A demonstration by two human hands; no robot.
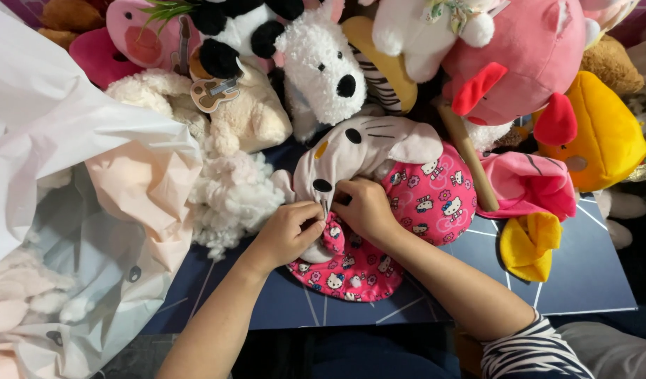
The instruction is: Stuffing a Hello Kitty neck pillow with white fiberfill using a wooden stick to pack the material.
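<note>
Dark blue board (582, 281) with thin pale lines, laid flat as the work surface, crowded along its far edge by heaped plush toys: white fluffy dog (323, 67), big pink plush (526, 56) with red trim, yellow plush (607, 133), cream bear (245, 112). Loose white stuffing (231, 196) piled left of centre. Large white plastic bag (49, 140) filling the left side, more stuffing dimly visible through it.

At the centre, resting on the board: unstuffed white cat plush (365, 147) in a pink printed dress (435, 200). Long axis diagonal, flattened head toward the upper right, dress hem toward the lower left near the viewer.

Left hand (288, 231) closed, pinching fabric where white skin meets dress. Right hand (365, 207) closed just beside it, fingertips pressed into the same seam. Both forearms reaching in from below, striped sleeve (533, 351) at the right elbow.

Seam itself hidden under the fingers; whether anything thin is held between them, impossible to tell. Room beyond the toys out of sight; bag and outer toys cut off by the edges.
</note>
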